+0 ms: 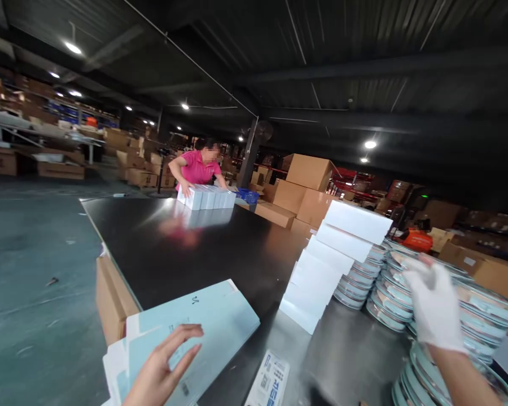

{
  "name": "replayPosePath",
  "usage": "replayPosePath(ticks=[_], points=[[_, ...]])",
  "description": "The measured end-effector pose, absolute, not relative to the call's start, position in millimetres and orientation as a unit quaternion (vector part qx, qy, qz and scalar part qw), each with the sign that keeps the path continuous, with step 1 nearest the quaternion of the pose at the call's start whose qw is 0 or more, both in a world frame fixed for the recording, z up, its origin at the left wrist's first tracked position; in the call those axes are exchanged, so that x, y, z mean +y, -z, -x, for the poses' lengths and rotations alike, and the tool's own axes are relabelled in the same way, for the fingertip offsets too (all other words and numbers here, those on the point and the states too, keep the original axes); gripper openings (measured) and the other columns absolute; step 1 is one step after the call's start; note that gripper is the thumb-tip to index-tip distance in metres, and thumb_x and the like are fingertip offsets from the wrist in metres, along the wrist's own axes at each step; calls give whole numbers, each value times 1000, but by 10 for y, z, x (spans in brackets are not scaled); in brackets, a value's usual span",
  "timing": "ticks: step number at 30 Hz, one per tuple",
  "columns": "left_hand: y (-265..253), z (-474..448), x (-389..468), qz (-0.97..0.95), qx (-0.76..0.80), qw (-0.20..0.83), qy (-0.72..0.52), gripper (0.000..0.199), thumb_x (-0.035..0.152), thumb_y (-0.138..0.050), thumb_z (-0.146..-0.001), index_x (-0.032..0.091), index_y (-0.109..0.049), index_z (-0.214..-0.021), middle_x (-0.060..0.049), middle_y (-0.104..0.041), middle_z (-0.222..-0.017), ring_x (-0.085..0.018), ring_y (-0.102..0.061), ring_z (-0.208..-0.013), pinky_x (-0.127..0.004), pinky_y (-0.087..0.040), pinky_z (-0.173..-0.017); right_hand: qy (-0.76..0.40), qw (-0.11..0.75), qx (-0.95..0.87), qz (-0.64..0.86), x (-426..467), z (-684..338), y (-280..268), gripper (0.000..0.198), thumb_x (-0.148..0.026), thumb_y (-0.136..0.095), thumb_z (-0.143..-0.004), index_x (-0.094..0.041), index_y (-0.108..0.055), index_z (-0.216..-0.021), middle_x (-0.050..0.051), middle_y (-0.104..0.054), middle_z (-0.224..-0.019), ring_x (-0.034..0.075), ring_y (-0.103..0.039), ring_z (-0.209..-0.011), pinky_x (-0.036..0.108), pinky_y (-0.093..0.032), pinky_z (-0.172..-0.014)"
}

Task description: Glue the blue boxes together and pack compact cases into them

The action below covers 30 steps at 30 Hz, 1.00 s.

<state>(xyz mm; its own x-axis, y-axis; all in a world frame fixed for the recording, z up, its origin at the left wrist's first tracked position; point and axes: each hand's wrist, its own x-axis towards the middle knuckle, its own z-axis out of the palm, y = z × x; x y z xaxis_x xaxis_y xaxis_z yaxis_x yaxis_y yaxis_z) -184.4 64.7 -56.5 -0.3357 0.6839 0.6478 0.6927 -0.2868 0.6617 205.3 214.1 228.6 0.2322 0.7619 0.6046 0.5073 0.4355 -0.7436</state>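
Left hand (pixel 161 361) over blue cartons (pixel 222 321) by tabletop edge (pixel 119 256); room beyond

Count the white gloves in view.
1: the glove, on the right hand, in front of the round packs. The left hand is bare. The co-worker is partly hidden, so others may be missed.

No wording can be read with certainty. A black squiggle mark (pixel 195 300) is printed on the light-blue flat carton (pixel 222 321) at near left; blue characters (pixel 273 390), too blurred to be made out, are borne by the narrow white box (pixel 266 376) to its right.
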Motion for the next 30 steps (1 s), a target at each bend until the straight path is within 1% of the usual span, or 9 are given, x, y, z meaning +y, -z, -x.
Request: replayPosePath(ticks=[2, 4, 7, 10, 12, 15, 18, 24, 30], points=[[700, 2003, 683, 574, -628, 51, 523, 41, 59, -47, -100, 27, -72, -107, -10, -78, -115, -28, -75, -114, -31, -62, -92, -221, 551, -581, 556, 2266, -2101, -1798, 96, -57, -62, -62, -17, -38, -146, 23, -55, -148, 39, -51, -140, 53, -41, -117], [767, 2143, 734, 595, -664, 78, 447, 41, 56, -42, -102, 28, -71, -111, -9, -77, -120, -27, -73, -118, -32, -62, -92, -321, 500, -565, 572, 2409, -2048, -1300, 111, -60, -66, -54, -11, -36, -149, 28, -53, -149, 42, -52, -139, 57, -47, -110], [767, 2312, 870, 622, -695, 86, 349, 37, 48, -44, -102, 27, -71, -117, -10, -74, -130, -28, -71, -122, -36, -61, -97, -398, 457, -547, 578, 2617, -1858, -692, 124, -65, -69, -54, -11, -26, -157, 29, -40, -159, 41, -48, -143, 56, -47, -109], [791, 2442, 1088, 626, -712, 85, 307, 35, 41, -53, -97, 24, -71, -122, -13, -70, -138, -34, -62, -134, -49, -53, -108, -407, 456, -554, 564, 2823, -1668, -339, 127, -65, -69, -56, -14, -18, -160, 24, -34, -164, 36, -47, -145, 49, -45, -112], [870, 2509, 1242, 626, -725, 83, 275, 45, 43, -62, -91, 22, -70, -130, -17, -67, -142, -40, -57, -138, -58, -49, -109, -396, 458, -568, 557, 2952, -1581, -216, 122, -61, -70, -54, -16, -25, -158, 19, -50, -156, 32, -52, -141, 42, -45, -113], [1038, 2571, 1415, 630, -736, 79, 237, 63, 54, -72, -84, 22, -68, -138, -20, -63, -146, -46, -54, -138, -64, -48, -108, -365, 444, -574, 583, 3101, -1506, -109, 108, -58, -69, -52, -15, -43, -147, 18, -66, -138, 36, -58, -134, 42, -42, -115], [1180, 2582, 1492, 636, -734, 90, 218, 62, 63, -67, -87, 28, -68, -138, -18, -59, -151, -46, -51, -141, -64, -45, -110, -339, 430, -573, 610, 3201, -1451, -40, 106, -63, -63, -55, -10, -45, -145, 22, -62, -143, 40, -54, -138, 44, -39, -117], [1358, 2558, 1496, 639, -725, 142, 212, 64, 69, -52, -94, 31, -62, -144, -15, -56, -153, -46, -53, -140, -62, -44, -109, -319, 416, -610, 594, 3482, -1173, 51, 97, -63, -58, -62, -11, -47, -144, 18, -57, -150, 35, -50, -142, 38, -39, -118], [1546, 2597, 1520, 627, -650, 351, 245, 67, 71, -52, -92, 30, -65, -142, -16, -69, -141, -43, -66, -123, -53, -42, -102, -281, 407, -660, 566, 4001, -539, 73, 47, -44, -67, -89, -18, -62, -128, 12, -67, -135, 30, -62, -128, 51, -45, -111]])
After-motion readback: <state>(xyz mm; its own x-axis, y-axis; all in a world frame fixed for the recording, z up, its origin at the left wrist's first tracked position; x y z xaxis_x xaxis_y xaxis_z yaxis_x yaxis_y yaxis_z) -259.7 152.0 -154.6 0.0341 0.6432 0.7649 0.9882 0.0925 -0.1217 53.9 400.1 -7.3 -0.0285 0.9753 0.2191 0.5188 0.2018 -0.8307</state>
